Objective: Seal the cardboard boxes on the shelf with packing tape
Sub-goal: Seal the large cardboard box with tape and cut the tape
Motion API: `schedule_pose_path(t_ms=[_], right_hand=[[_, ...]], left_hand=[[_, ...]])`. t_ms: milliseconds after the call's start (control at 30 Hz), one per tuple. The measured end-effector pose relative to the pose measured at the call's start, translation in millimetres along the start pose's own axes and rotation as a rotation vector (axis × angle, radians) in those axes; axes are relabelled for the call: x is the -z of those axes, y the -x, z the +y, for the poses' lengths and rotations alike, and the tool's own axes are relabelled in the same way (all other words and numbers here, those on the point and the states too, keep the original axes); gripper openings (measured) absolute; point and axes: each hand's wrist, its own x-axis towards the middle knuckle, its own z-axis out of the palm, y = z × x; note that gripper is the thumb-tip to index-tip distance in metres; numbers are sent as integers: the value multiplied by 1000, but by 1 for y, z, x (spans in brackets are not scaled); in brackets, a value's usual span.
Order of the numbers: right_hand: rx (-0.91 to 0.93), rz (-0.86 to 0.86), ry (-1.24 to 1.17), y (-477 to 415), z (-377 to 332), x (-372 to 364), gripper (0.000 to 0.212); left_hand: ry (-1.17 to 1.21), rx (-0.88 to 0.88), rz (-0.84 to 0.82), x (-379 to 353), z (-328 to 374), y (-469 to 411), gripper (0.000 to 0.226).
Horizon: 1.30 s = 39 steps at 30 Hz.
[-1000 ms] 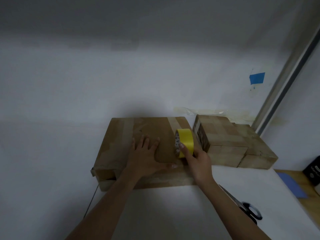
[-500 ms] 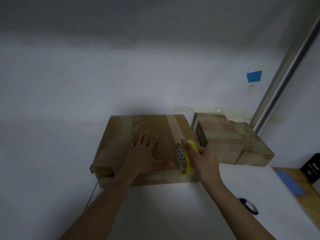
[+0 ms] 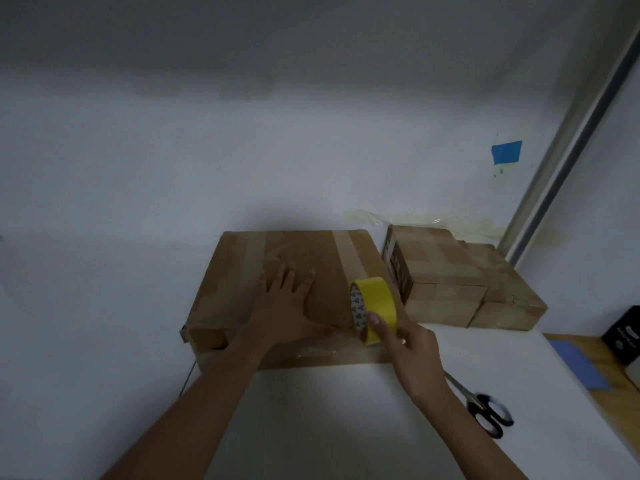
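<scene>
Two hands working: left hand (image 3: 287,313) flat on the box (image 3: 311,247), right hand (image 3: 412,348) gripping the tape roll (image 3: 377,299). Pull low and steady, though I can't really see if it's sticking.

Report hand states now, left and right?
Left hand: open, pressed flat on the box.
Right hand: holding the tape roll.

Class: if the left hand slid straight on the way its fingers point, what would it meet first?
Only bare box top lies ahead of the left hand; past its far edge, probably the white wall.
</scene>
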Motion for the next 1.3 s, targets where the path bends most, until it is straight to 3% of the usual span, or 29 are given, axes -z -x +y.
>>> schedule_pose_path(t_ms=[200,500,633,767,967,1300], right_hand=[[-50,82,86,-2,-9,0,69],[-155,57,204,-3,-25,4,67],[-274,-86,351,25,-13,-5,64],[-483,-42,180,28,6,-3,62],[-417,-36,259,35,-2,-7,63],[-488,-86,254,37,3,-9,62]], left_hand=[[2,15,22,0,1,0,136],[9,22,41,0,2,0,130],[18,27,19,0,1,-2,134],[16,37,13,0,2,-1,139],[6,29,22,-1,0,-1,140],[27,19,55,-3,-1,-1,140]])
